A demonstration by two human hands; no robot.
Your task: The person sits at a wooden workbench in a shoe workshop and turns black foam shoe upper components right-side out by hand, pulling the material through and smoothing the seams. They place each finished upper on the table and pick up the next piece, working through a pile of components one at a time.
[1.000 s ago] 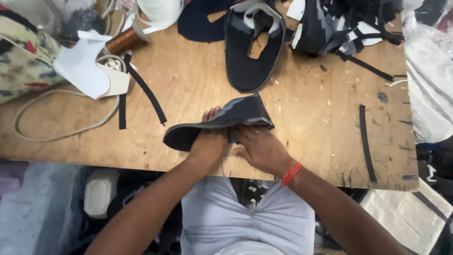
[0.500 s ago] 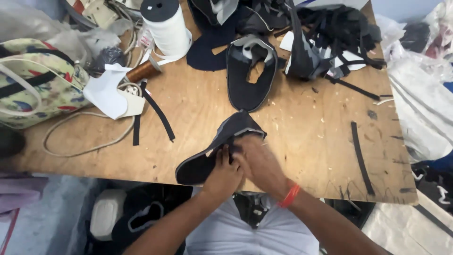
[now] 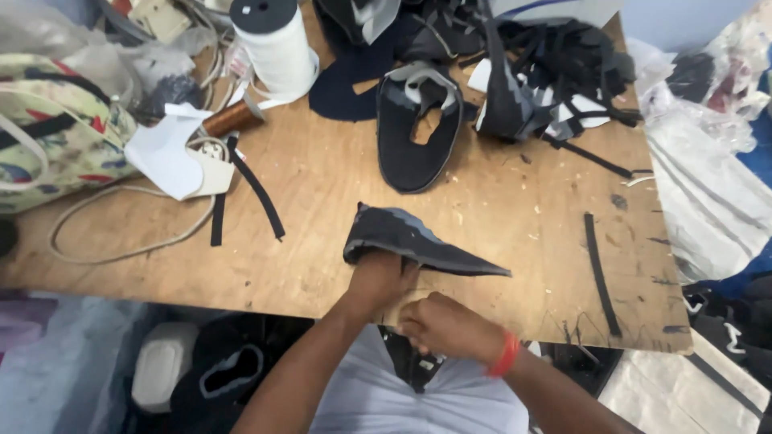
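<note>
Shoe upper (image 3: 418, 241), dark grey and folded to a long point, lies at the near edge of your wooden table (image 3: 322, 185). Your left hand (image 3: 378, 281) is closed on its blunt end; your right hand (image 3: 446, 325) is curled into a fist just below it, whether gripping anything I cannot tell. One flat upper (image 3: 418, 133) lies further back beside a heap of cut black pieces (image 3: 555, 72), so by the look of it most pieces are not yet handled.

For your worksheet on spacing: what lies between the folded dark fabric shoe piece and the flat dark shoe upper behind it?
Head view: only bare wooden tabletop with small scraps.
</note>
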